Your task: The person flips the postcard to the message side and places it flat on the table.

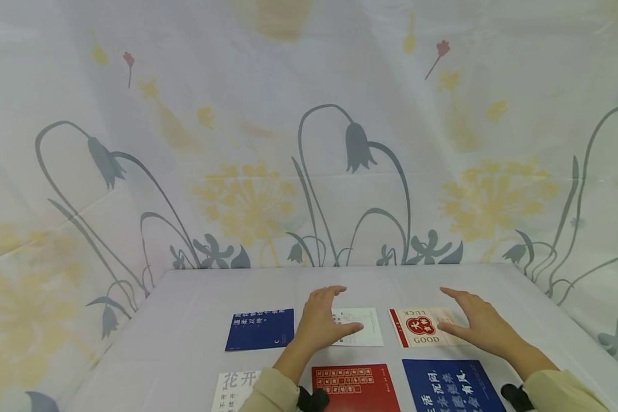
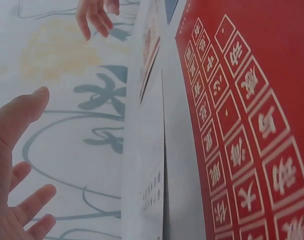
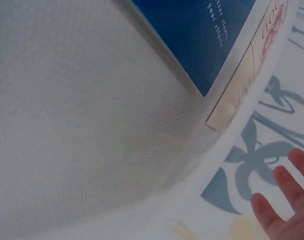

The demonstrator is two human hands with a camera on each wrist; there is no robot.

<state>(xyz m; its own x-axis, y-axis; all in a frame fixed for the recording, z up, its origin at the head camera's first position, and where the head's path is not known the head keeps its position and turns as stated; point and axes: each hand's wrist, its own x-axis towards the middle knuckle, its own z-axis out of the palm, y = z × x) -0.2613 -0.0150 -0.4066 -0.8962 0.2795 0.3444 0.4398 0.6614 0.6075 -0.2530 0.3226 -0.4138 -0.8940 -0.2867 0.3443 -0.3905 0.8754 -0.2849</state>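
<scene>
My left hand (image 1: pixel 319 320) hovers with spread, relaxed fingers and holds nothing. It overlaps a white card (image 1: pixel 369 327) in the head view, hiding that card's left part. Over the right end of a cream card with a red band and "GOOD LUCK" print (image 1: pixel 409 337), my right hand (image 1: pixel 481 326) is likewise spread and holding nothing. Nearer to me lie a red card with boxed white characters (image 1: pixel 357 389) and a dark blue card with white writing (image 1: pixel 448 386). In the left wrist view the red card (image 2: pixel 272 60) fills the right side.
Another dark blue card (image 1: pixel 262 332) lies at the back left. In front of it is a white card with grey characters (image 1: pixel 229 392), partly covered by my left sleeve (image 1: pixel 273 392). A white cloth covers the table (image 1: pixel 185 320); a flower-printed curtain (image 1: pixel 268 137) hangs behind.
</scene>
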